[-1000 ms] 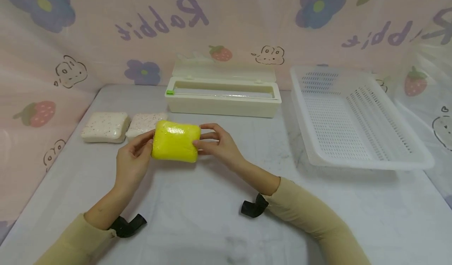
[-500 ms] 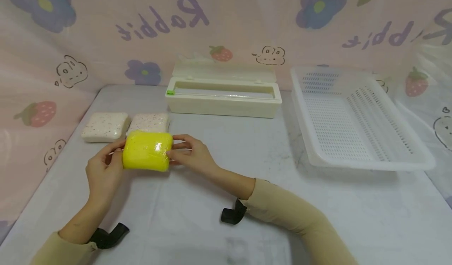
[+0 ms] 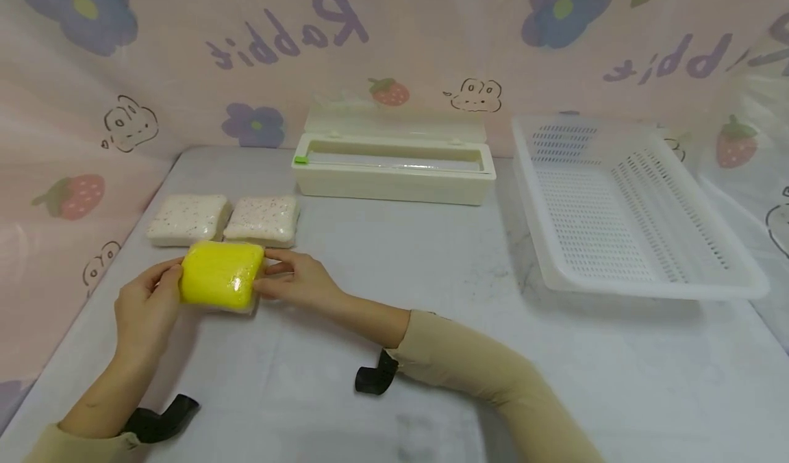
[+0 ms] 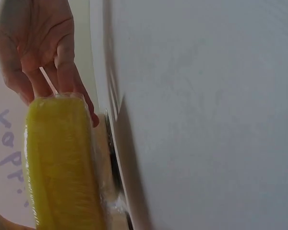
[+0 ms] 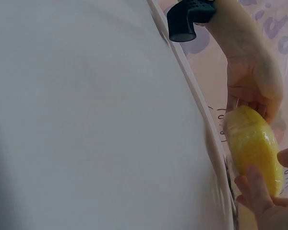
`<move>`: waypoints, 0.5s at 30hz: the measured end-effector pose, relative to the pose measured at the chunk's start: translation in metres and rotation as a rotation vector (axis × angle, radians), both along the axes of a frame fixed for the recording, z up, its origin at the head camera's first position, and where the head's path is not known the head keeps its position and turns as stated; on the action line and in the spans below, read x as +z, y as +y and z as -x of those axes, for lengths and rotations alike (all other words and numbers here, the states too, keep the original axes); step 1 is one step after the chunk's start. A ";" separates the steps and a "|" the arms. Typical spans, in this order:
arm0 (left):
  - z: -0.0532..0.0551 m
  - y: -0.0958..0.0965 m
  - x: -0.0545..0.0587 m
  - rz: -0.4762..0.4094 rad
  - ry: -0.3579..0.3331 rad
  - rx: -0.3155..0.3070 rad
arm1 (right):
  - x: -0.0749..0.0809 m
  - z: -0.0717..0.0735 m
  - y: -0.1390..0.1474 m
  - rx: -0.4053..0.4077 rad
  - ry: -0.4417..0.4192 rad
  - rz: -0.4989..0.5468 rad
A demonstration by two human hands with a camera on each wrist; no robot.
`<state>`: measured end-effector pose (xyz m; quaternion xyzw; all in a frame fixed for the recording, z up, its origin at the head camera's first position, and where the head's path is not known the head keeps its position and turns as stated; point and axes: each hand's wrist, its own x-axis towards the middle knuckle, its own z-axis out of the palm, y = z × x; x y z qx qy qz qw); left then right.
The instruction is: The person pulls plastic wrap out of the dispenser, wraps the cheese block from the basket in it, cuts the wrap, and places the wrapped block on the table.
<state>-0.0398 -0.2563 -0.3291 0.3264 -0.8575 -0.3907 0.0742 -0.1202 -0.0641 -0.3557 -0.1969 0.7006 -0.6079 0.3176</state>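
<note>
A yellow, rounded block (image 3: pixel 218 274) wrapped in clear film is held between both hands. My left hand (image 3: pixel 148 305) grips its left end, and my right hand (image 3: pixel 298 281) holds the right end, thumb on the near face. In the left wrist view the film puckers along the yellow block's (image 4: pixel 62 163) edge. The right wrist view shows the yellow block (image 5: pixel 252 139) with fingers at both ends. Just behind it lie two white speckled blocks, one on the left (image 3: pixel 190 220) and one on the right (image 3: pixel 261 220), also shiny with film.
A cream cling film dispenser (image 3: pixel 394 182) with its lid raised stands at the back middle of the white table (image 3: pixel 444 264). To the right is a white perforated plastic basket (image 3: pixel 653 292). A printed curtain (image 3: pixel 419 31) hangs behind the table.
Both hands have carried the yellow block left and slightly toward the near side, from in front of the dispenser to in front of the speckled blocks. The right speckled block is now uncovered.
</note>
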 end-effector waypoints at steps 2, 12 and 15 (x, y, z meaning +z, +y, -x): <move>-0.001 -0.004 -0.001 -0.006 -0.020 -0.008 | -0.001 0.000 -0.005 0.008 0.005 -0.011; 0.002 -0.016 -0.003 -0.060 -0.097 -0.039 | -0.006 0.003 -0.025 0.002 0.107 -0.121; 0.002 -0.018 -0.005 -0.068 -0.107 -0.041 | -0.008 0.004 -0.029 -0.003 0.126 -0.145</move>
